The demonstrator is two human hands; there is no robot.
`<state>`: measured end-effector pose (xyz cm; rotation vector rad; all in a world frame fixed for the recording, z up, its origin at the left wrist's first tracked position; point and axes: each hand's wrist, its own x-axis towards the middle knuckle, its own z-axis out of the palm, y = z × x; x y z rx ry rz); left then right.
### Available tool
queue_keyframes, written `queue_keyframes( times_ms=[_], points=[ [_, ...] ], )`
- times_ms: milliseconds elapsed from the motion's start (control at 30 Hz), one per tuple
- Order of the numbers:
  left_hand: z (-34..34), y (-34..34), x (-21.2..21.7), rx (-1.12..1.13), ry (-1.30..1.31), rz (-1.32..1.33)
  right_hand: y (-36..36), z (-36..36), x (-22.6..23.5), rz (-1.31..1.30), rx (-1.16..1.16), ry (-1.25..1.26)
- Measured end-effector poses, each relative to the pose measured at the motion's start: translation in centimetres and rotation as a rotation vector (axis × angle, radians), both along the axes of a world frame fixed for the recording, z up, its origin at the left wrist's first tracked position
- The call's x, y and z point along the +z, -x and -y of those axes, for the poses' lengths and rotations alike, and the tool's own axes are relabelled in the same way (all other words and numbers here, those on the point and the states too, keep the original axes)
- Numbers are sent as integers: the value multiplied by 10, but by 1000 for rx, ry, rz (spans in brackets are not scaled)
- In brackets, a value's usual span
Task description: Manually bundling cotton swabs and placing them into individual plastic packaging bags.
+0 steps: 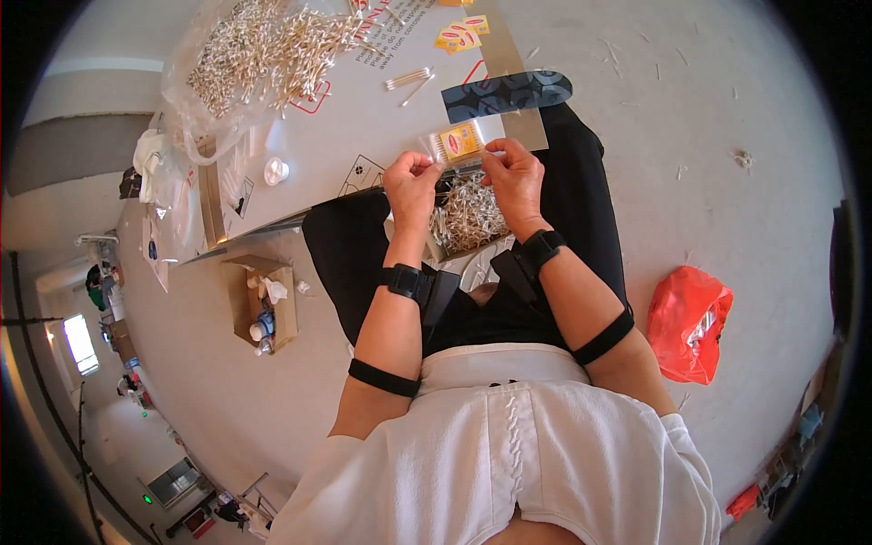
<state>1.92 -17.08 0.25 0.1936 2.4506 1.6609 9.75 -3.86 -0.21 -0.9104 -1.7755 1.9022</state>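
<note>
My left hand (411,179) and my right hand (514,174) pinch the two sides of a small clear plastic bag (463,145) with a yellow label card inside. The bag is held at the near edge of a grey board (363,136). Just below my hands, on my lap, lies a clear bag of cotton swabs (468,216). A few loose swabs (409,82) lie on the board beyond the hands. Both wrists carry black bands.
A large clear bag of cotton swabs (263,50) sits at the board's far left. A dark patterned strip (507,94) and yellow label cards (461,34) lie ahead. A small cardboard box (265,304) stands on the floor to my left, a red plastic bag (688,318) to my right.
</note>
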Motion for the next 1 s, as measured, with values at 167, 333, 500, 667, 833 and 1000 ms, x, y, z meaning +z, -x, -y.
queue_keyframes(
  times_ms=[167,333,500,667,833,1000],
  points=[
    [3,3,8,-27,57,23,6,-3,-7,101,21,-196],
    [3,5,15,-1,51,180,9,-3,-4,196,7,-296],
    [5,7,25,94,-189,527,12,-6,5,256,20,-398],
    [5,9,32,82,-261,593,13,-7,3,290,9,-382],
    [6,11,34,96,-317,633,14,-6,4,314,19,-370],
    [5,10,31,62,-293,553,13,-6,7,322,15,-372]
  ],
)
